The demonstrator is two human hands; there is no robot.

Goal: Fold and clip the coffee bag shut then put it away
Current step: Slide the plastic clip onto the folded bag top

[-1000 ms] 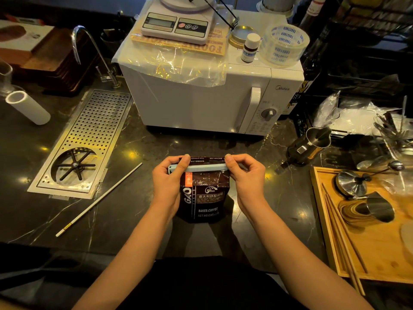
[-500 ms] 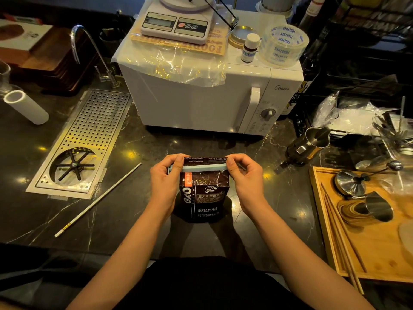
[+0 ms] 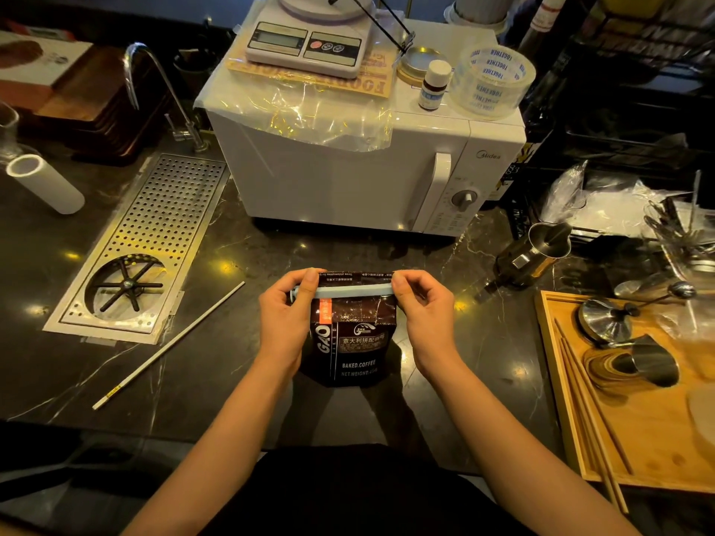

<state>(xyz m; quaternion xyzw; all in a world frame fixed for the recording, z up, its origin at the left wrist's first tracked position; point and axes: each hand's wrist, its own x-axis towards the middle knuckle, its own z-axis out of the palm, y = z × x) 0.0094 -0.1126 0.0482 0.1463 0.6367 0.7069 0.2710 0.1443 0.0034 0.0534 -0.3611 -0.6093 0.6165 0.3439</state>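
Note:
A dark brown coffee bag [image 3: 354, 342] stands upright on the black marble counter, its top folded over. A pale blue clip bar [image 3: 354, 292] lies across the fold. My left hand [image 3: 286, 319] pinches the clip's left end and the bag's left edge. My right hand [image 3: 423, 309] pinches the clip's right end with thumb and forefinger. Both hands hide the ends of the clip.
A white microwave [image 3: 348, 172] stands just behind the bag, with a scale, tape roll and small bottle on top. A perforated metal drip tray [image 3: 154, 234] and a white stick [image 3: 170, 344] lie left. A wooden tray [image 3: 557, 381] with metal tools and a steel pitcher [image 3: 536, 253] sit right.
Both hands and the bag stay in nearly the same place. The fingers have shifted slightly on the clip's ends.

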